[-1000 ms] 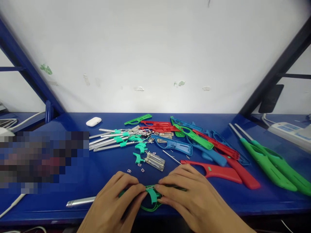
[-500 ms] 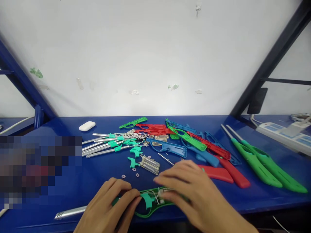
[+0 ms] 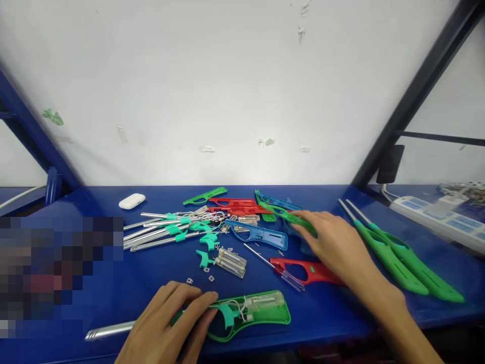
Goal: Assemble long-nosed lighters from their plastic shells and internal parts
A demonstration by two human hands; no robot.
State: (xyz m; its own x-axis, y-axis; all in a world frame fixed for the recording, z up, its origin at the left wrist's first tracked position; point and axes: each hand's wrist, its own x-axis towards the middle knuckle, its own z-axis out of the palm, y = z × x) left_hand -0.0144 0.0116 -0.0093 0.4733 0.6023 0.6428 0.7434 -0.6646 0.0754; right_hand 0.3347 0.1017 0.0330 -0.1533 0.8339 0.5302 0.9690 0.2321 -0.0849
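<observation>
Green plastic, one open half-shell point(image 3: 261, 317), lies at the table's point(image 3: 147, 273) near edge, pinched by the left hand point(image 3: 170, 321); the right hand point(image 3: 329, 240) pinches another green shell point(image 3: 288, 217). Two clear tanks point(image 3: 231, 262) lie between (two whole green lighters point(image 3: 394, 260) rest rightward).

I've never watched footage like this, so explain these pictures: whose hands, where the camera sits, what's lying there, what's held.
No machine here: these are a person's bare hands, and every picture comes from a camera worn on the head. The left hand holds an open green shell containing a teal trigger and a clear cartridge. The right hand is over the blue table, touching a loose green shell. Nearby lie metal tubes, a blue shell, a red handle and two green handles with metal rods.
</observation>
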